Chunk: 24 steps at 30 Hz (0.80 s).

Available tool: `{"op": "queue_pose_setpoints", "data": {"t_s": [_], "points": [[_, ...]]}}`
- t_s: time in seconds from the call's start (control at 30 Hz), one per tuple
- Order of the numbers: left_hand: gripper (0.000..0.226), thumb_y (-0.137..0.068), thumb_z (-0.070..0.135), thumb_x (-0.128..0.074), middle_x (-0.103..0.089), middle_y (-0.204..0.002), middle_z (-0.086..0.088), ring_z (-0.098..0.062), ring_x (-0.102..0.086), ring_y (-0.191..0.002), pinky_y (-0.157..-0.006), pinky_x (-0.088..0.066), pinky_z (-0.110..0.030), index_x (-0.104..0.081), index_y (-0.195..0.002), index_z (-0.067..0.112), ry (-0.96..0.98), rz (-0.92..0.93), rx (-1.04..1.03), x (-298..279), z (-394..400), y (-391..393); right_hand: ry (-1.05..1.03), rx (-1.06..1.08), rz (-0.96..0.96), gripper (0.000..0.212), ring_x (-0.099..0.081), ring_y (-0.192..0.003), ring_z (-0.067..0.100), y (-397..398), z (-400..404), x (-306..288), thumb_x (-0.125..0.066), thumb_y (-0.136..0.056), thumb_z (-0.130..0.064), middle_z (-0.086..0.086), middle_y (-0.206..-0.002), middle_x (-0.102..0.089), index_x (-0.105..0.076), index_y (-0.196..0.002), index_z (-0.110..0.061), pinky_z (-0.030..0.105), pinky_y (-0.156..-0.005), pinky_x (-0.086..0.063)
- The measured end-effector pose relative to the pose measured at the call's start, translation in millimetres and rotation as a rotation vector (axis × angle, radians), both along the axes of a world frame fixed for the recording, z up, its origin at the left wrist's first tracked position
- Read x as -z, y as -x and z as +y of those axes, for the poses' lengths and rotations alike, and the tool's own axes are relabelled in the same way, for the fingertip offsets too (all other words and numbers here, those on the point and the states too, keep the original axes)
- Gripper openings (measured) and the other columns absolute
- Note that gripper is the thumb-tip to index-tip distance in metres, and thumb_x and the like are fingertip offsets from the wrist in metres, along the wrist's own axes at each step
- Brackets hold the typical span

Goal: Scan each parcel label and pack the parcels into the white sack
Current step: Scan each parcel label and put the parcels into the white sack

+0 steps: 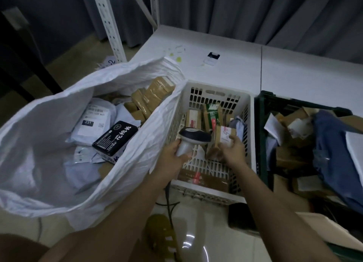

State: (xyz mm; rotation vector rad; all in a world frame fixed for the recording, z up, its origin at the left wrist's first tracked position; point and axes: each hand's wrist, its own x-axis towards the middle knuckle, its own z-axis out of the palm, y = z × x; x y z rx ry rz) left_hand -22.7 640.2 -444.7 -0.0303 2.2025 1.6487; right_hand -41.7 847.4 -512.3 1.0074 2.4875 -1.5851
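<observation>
Right now: scanner [193, 138] and small parcel [223, 141] are meeting over the white basket [214, 88].

Left hand [174, 153] is gripping the scanner handle, head pointing right at the carton just beside it; right hand [232, 149] is curling round that carton, its long axis running up and away, label side facing up. White sack [59, 108] is gaping open left of the basket, nearer the scanner hand, so the parcel likely crosses leftward.
</observation>
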Motion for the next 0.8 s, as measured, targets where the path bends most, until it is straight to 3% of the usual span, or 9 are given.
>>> {"op": "queue_pose_setpoints", "data": {"t_s": [0.07, 0.17, 0.27, 0.4, 0.5, 0.67, 0.73, 0.8], "points": [[0.031, -0.088, 0.011, -0.065, -0.067, -0.106, -0.001, -0.014, -0.063, -0.092, -0.075, -0.05, -0.021, -0.061, -0.118, 0.018, 0.022, -0.029, -0.027, 0, -5, 1, -0.121, -0.048, -0.092, 0.082, -0.042, -0.129, 0.037, 15, 6, 15, -0.072, -0.083, -0.041, 0.016, -0.145, -0.038, -0.029, -0.149, -0.016, 0.043, -0.106, -0.04], [0.03, -0.087, 0.014, -0.066, -0.069, -0.106, -0.005, -0.021, -0.066, -0.096, -0.086, -0.055, -0.039, -0.064, -0.117, 0.014, -0.007, -0.064, -0.101, -4, -10, 4, -0.298, -0.035, -0.18, 0.104, -0.027, -0.138, 0.04, 30, 7, 40, -0.069, -0.079, -0.058, 0.019, -0.152, -0.025, -0.01, -0.154, -0.018, 0.047, -0.111, -0.029], [0.027, -0.087, 0.016, -0.067, -0.069, -0.107, -0.002, -0.02, -0.066, -0.098, -0.09, -0.053, -0.046, -0.065, -0.114, 0.018, -0.042, -0.079, -0.162, -10, -14, 12, -0.399, -0.003, -0.252, 0.106, -0.028, -0.135, 0.04, 42, 2, 61, -0.07, -0.077, -0.06, 0.021, -0.147, -0.029, -0.01, -0.152, -0.015, 0.05, -0.108, -0.03], [0.028, -0.087, 0.013, -0.067, -0.07, -0.108, 0.0, -0.019, -0.066, -0.098, -0.091, -0.053, -0.043, -0.064, -0.115, 0.018, -0.087, -0.078, -0.197, -16, -18, 19, -0.313, 0.073, -0.251, 0.1, -0.039, -0.129, 0.041, 47, 10, 70, -0.073, -0.071, -0.059, 0.022, -0.139, -0.04, -0.025, -0.145, -0.012, 0.051, -0.104, -0.04], [0.024, -0.088, 0.013, -0.066, -0.07, -0.104, 0.001, -0.018, -0.066, -0.096, -0.088, -0.054, -0.039, -0.064, -0.111, 0.021, -0.106, -0.076, -0.208, -19, -18, 19, -0.284, 0.018, -0.239, 0.102, -0.034, -0.133, 0.043, 40, 12, 56, -0.074, -0.074, -0.052, 0.023, -0.145, -0.034, -0.019, -0.149, -0.009, 0.05, -0.106, -0.039], [0.027, -0.087, 0.012, -0.067, -0.069, -0.103, -0.003, -0.022, -0.066, -0.095, -0.085, -0.054, -0.042, -0.063, -0.112, 0.018, -0.119, -0.04, -0.237, -28, -19, 8, -0.184, -0.088, 0.108, 0.118, -0.034, -0.136, 0.03, -12, -6, 4, -0.079, -0.064, -0.043, 0.007, -0.151, -0.033, -0.009, -0.155, -0.016, 0.047, -0.111, -0.036], [0.029, -0.087, 0.011, -0.066, -0.069, -0.103, -0.002, -0.02, -0.066, -0.092, -0.08, -0.056, -0.039, -0.062, -0.115, 0.018, -0.133, -0.021, -0.265, -33, -23, -2, -0.281, -0.216, 0.173, 0.109, -0.024, -0.139, 0.025, -47, -15, -19, -0.079, -0.069, -0.026, 0.005, -0.15, -0.027, -0.012, -0.154, -0.014, 0.04, -0.113, -0.03], [0.03, -0.088, 0.008, -0.065, -0.069, -0.099, 0.001, -0.013, -0.068, -0.084, -0.068, -0.056, -0.028, -0.062, -0.116, 0.016, -0.193, -0.016, -0.294, -40, -29, -16, -0.453, -0.389, 0.261, 0.098, -0.022, -0.137, 0.025, -80, -23, -36, -0.077, -0.069, -0.021, 0.005, -0.145, -0.027, -0.021, -0.15, -0.012, 0.042, -0.11, -0.032]]}}
